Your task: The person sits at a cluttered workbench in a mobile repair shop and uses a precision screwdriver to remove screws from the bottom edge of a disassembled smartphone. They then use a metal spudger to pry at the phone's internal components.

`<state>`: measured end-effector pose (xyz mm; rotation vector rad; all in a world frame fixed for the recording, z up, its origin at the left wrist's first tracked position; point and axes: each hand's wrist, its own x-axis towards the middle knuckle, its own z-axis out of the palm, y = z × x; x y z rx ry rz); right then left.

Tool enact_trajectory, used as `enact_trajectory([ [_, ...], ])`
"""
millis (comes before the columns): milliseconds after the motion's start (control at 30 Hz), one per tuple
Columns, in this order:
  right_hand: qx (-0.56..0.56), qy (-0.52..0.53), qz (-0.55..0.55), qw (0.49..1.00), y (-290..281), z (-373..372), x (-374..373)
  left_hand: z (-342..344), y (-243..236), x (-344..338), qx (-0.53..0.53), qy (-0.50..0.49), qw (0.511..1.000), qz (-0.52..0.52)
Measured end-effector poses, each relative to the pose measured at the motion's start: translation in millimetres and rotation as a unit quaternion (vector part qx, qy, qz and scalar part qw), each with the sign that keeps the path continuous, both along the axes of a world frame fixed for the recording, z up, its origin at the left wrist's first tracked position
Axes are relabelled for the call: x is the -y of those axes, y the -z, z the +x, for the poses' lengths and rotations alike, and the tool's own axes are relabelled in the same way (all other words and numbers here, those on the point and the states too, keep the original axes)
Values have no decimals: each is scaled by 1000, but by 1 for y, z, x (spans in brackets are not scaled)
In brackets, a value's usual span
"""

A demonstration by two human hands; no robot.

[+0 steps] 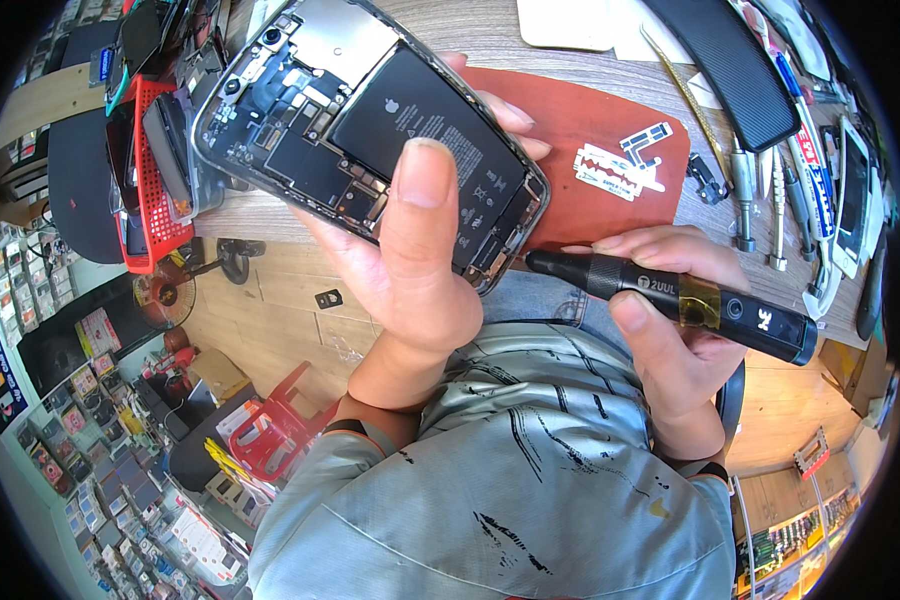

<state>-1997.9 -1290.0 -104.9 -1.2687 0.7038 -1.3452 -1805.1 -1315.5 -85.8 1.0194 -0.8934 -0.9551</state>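
Two hands are handling an opened smartphone (345, 168), which is occupying the upper left-centre of the frame and is sitting tilted, its interior facing the camera. A black battery (395, 110) is filling the right part of the housing. The left hand (398, 272) is clamping the smartphone between the thumb, which is lying over the lower edge and the battery, and the other fingers, which are supporting it from behind; fingertips (510, 113) are showing past the upper right edge. The right hand (678, 362), right of centre, is pinching a black pen-shaped tool (658, 285) between the thumb below and the fingers above. Amber tape (699, 303) is wrapping the tool's barrel. The tool's tapered tip (558, 266) is pointing left and is lying just beside the smartphone's lower right edge; contact cannot be told. A red mat (560, 110) is lying on the wood-grain desk (470, 30), upper right of centre, and is carrying a razor blade (600, 183) and a thin flex part (647, 143). Gold tweezers (678, 78) and several screwdrivers (743, 205) are resting at the upper right. A red basket (155, 190) is standing at the upper left.
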Motion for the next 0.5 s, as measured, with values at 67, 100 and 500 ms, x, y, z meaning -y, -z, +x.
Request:
enact_trajectory([
  [67, 2, 0, 0, 1000, 1, 0, 0, -2, -1, 0, -1, -6, 1000, 3],
  [100, 1, -2, -2, 1000, 1, 0, 0, -2, -2, 0, 1, -8, 1000, 4],
  [500, -63, -12, 23, 998, -13, 0, -1, -3, -5, -3, 18, -14, 1000, 4],
])
